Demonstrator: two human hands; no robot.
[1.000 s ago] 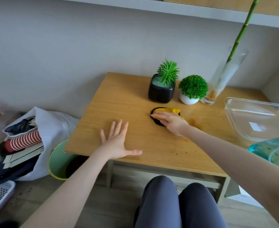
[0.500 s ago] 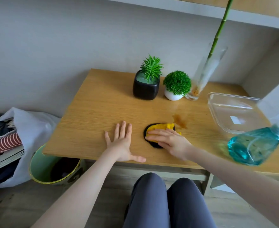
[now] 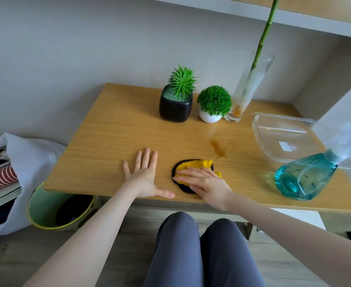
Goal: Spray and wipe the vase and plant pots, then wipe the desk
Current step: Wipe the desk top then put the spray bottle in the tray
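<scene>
Wooden desk (image 3: 112, 129) against grey wall — left hand (image 3: 144, 177) flat, right hand (image 3: 203, 181) flat on yellow cloth (image 3: 193, 164).

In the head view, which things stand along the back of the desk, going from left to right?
black square pot → white round pot → glass vase with the green stalk → clear plastic container

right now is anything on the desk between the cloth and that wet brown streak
Nothing visible. Bare wood lies between the yellow cloth under the right hand and the wet streak.
</scene>
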